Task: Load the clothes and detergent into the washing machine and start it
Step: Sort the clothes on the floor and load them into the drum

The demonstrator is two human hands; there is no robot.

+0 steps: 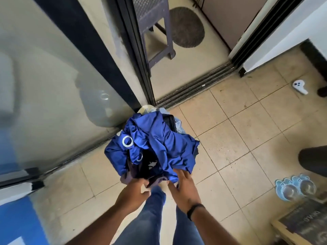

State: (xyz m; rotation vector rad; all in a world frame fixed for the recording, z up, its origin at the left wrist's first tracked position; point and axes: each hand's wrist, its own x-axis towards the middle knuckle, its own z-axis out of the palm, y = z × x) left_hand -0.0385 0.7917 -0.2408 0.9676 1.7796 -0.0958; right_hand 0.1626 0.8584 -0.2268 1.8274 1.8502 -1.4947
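Observation:
A heap of clothes [155, 144] sits in front of me on the tiled floor, topped by a bright blue fabric with metal eyelets, with dark and pale garments under it. My left hand [134, 191] grips the near edge of the heap, fingers curled into the dark cloth. At the heap's near right side my right hand [184, 186] touches the blue fabric with its fingers spread. No washing machine or detergent is in view.
A glass sliding door [53, 82] stands to the left, its floor track [194, 87] crossing ahead. Beyond the track are a dark plastic stool [155, 32] and a round mat [187, 27]. A white controller [300, 87], a pack of water bottles [295, 189] and a person's dark shoe [313, 161] lie to the right.

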